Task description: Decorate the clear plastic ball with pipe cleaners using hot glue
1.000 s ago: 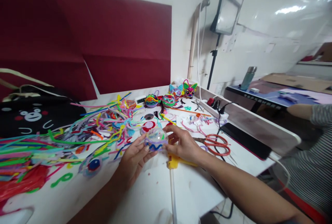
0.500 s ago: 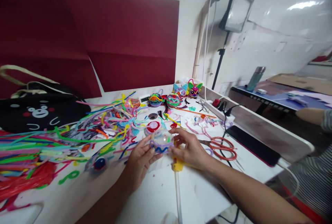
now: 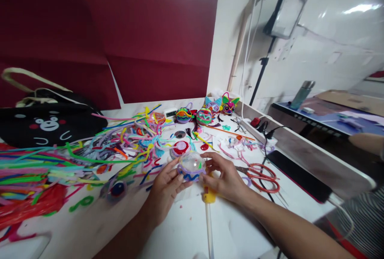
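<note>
My left hand (image 3: 164, 191) and my right hand (image 3: 225, 179) hold a clear plastic ball (image 3: 192, 162) between them, low over the white table. Purple pipe cleaner rings its lower part, and a blue zigzag strip runs below that. The left fingers close on the ball's left side and underside; the right thumb and fingers grip its right side. Partly hidden under my right hand lies a yellow glue gun (image 3: 209, 195), a whitish glue stick (image 3: 209, 225) jutting from its back end. Orange-handled scissors (image 3: 263, 177) rest to the right of that hand.
Loose pipe cleaners (image 3: 120, 151) cover the left. Finished decorated balls (image 3: 204, 116) stand at the back, near a power strip (image 3: 264, 133). A black phone (image 3: 300, 175) lies at the right edge, beside a person in a striped sleeve. A black bag (image 3: 51, 127) sits back left.
The head view has turned slightly left, so everything sits a little further right in the picture. Both hands keep their grip on the clear ball, with little visible change in pose.
</note>
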Available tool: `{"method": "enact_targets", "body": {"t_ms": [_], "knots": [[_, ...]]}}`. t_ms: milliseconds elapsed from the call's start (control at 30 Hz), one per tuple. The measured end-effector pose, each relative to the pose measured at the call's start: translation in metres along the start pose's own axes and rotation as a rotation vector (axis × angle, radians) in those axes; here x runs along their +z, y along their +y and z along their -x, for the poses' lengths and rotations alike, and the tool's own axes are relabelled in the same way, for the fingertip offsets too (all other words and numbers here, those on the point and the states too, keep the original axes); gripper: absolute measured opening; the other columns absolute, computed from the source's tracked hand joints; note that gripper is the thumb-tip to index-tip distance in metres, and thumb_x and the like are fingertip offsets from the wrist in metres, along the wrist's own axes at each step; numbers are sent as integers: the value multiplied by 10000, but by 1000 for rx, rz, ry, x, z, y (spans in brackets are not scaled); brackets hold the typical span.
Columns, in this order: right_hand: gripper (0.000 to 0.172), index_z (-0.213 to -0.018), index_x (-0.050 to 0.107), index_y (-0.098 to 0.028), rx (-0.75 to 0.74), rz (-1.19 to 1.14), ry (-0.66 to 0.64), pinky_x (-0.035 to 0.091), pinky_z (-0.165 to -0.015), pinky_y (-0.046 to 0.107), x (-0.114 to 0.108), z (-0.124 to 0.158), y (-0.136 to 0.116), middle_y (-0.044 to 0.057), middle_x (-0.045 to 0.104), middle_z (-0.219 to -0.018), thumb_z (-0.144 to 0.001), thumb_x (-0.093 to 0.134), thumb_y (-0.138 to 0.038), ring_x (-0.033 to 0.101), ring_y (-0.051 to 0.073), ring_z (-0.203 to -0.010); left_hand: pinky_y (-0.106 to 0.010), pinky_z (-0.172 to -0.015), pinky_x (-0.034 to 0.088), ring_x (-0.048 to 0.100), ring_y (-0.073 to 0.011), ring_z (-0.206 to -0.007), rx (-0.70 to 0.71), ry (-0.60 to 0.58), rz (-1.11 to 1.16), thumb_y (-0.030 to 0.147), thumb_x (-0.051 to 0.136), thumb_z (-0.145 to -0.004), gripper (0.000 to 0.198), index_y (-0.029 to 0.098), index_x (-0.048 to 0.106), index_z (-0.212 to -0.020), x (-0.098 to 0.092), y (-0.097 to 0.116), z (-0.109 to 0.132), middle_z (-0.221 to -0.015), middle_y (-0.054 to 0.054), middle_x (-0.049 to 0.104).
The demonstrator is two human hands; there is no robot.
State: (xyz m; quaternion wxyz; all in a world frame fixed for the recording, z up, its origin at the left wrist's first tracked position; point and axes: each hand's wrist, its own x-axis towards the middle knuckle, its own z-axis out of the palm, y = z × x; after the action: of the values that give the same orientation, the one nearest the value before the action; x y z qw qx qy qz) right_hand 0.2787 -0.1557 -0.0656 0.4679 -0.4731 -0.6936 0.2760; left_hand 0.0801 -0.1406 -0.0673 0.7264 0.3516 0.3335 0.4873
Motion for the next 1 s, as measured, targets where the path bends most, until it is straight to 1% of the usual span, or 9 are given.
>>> {"method": "enact_targets", "body": {"t_ms": [67,233,433,567,733,867,1000], "knots": [[459,-1191,567,-195,-9,-11,3,555,-716,327,0,0,-2,58,638,-919,-747,688,-202,635,177,-780,-277,-744,579,695,-194,-907,-3,9,10,188,807,-699,698,150,488,-1319,0,0,0,-1091,-111,723],[455,-1201,556,-193,-43,-23,4,562,-705,320,1,0,-2,62,645,-929,-761,673,-186,641,174,-780,-289,-759,578,697,-200,-915,-13,-16,16,185,792,-718,699,147,466,-1336,-1,0,2,-1117,-130,716],[464,-1205,556,-193,-46,-22,2,563,-717,327,0,0,-1,67,652,-938,-758,681,-189,645,183,-802,-289,-743,582,700,-197,-892,-14,2,23,172,807,-695,675,156,508,-1300,0,2,1,-1092,-118,725],[462,-1203,560,-178,-23,-24,-5,563,-723,339,-1,-1,-2,77,649,-940,-758,683,-210,646,193,-815,-282,-730,587,698,-190,-882,-3,13,27,170,819,-679,672,160,527,-1284,0,2,0,-1074,-101,730],[461,-1192,570,-173,-4,-29,3,557,-712,344,0,-1,0,67,640,-909,-750,690,-224,630,177,-750,-275,-742,590,695,-175,-885,10,0,25,169,809,-695,644,168,542,-1281,-1,1,0,-1076,-88,729],[474,-1186,575,-178,32,-43,-1,553,-714,339,-1,-2,1,75,643,-943,-737,711,-245,636,186,-781,-264,-737,590,698,-172,-873,7,11,34,159,818,-675,654,167,559,-1275,0,0,-1,-1034,-75,739],[462,-1166,573,-175,54,-66,-11,546,-706,325,-2,-4,-3,52,644,-886,-724,704,-212,633,173,-752,-263,-731,592,696,-167,-860,4,33,30,150,823,-659,667,162,563,-1273,2,1,-1,-1022,-71,741]]}}
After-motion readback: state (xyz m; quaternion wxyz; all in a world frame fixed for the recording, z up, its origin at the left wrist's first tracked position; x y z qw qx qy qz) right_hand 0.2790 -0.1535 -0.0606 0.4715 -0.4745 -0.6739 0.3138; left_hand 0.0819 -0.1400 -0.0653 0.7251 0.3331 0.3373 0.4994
